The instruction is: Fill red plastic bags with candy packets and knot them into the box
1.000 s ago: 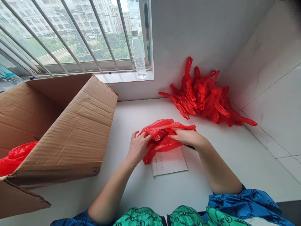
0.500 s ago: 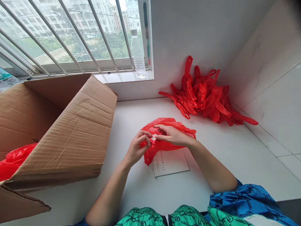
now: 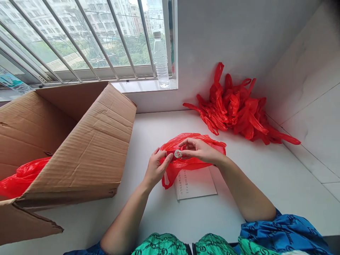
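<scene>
Between both hands is a small red item with a round white face bearing red characters [image 3: 177,153]; its exact kind I cannot make out. My left hand [image 3: 154,165] pinches its left side between thumb and fingers. My right hand [image 3: 199,150] has thumb and forefinger closed at its right edge. Under the hands lies a thin red plastic bag [image 3: 190,164], spread open, one handle loop hanging toward me. Partly covered by the bag is a white booklet or sheet [image 3: 202,185] with columns of handwritten marks.
A large open cardboard box [image 3: 87,141] stands on the left, with a red plastic bag [image 3: 26,175] inside. Crumpled red bags [image 3: 236,109] are heaped at the back right by the wall. A clear water bottle [image 3: 161,62] stands on the sill of the barred window.
The item has been turned so its round white face shows flat toward me. My left thumb has straightened along it. The whole view has shifted slightly.
</scene>
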The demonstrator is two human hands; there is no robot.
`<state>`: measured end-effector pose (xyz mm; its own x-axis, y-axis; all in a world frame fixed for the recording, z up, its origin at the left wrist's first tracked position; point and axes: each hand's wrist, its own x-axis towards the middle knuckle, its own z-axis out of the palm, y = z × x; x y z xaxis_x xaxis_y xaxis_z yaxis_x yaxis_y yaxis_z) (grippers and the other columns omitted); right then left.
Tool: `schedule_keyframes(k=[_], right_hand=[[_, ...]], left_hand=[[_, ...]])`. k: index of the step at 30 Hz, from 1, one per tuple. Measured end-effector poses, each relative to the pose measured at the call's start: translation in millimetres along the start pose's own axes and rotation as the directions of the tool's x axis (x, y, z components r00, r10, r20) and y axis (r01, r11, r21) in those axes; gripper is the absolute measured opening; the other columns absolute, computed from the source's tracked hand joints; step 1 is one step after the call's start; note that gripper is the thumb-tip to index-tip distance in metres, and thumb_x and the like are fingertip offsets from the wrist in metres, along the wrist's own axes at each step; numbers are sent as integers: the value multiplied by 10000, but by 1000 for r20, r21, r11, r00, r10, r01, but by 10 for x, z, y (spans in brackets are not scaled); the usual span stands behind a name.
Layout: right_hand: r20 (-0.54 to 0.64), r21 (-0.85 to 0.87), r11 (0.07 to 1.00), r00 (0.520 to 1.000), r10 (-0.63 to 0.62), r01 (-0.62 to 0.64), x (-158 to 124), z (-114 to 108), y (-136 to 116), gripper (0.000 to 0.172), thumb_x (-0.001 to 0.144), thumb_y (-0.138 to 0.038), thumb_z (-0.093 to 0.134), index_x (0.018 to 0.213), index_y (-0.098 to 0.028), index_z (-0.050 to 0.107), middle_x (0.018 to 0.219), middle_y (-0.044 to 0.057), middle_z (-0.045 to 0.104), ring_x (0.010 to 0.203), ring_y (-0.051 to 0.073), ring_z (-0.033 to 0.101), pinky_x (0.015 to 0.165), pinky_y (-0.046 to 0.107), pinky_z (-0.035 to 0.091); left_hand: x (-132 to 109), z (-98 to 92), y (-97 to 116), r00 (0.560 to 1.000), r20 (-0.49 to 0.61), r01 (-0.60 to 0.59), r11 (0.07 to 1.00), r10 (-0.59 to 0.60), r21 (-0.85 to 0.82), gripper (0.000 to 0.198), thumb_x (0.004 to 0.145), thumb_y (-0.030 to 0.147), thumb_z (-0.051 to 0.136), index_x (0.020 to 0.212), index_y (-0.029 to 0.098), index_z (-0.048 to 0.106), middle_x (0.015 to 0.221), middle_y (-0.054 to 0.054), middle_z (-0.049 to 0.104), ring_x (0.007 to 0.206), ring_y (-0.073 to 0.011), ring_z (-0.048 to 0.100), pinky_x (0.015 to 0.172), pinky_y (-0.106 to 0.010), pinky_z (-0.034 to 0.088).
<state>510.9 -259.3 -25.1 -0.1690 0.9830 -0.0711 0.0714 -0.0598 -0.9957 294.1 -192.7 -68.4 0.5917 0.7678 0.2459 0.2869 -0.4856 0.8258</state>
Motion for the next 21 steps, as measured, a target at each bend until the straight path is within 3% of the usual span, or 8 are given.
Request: schedule_keyframes(k=[7, 16, 19, 21], right_hand=[[-13, -64, 998, 1000, -7, 6, -7, -41, 4, 212, 934, -364, 616, 987, -175, 697, 906, 45, 705, 819, 164, 659, 756, 306, 545], [-10, -141, 990, 999, -33, 31, -5, -14, 4, 168, 948, -326, 560, 952, -189, 658, 919, 39, 708, 834, 171, 663, 751, 300, 528], [-50, -318, 948, 999, -17, 0, -64, -27, -45, 160, 961, -303, 512, 959, -216, 647, 955, 23, 717, 863, 175, 668, 738, 288, 510], [-168, -556, 825, 986, 5, -99, -134, -46, -82, 169, 961, -260, 485, 928, -233, 648, 939, 9, 716, 835, 176, 663, 682, 274, 473]], left_hand=[[-14, -4, 2, 1000, 20, 1, 998, 1, -62, 338, 973, 395, 480, 716, 196, 570, 684, 45, 595, 660, -117, 545, 1223, -416, 218], [-16, 13, -22, 999, 25, -38, 998, 40, -58, 343, 989, 398, 461, 726, 201, 559, 679, 42, 572, 654, -122, 538, 1198, -421, 262], [-14, -13, -34, 998, 40, -38, 999, 38, -10, 365, 1020, 390, 390, 780, 206, 593, 760, 38, 639, 732, -125, 591, 1215, -442, 219], [-13, -39, -43, 999, 41, -35, 997, 33, 67, 347, 1034, 373, 362, 876, 223, 632, 835, 39, 683, 813, -129, 626, 1222, -466, 178]])
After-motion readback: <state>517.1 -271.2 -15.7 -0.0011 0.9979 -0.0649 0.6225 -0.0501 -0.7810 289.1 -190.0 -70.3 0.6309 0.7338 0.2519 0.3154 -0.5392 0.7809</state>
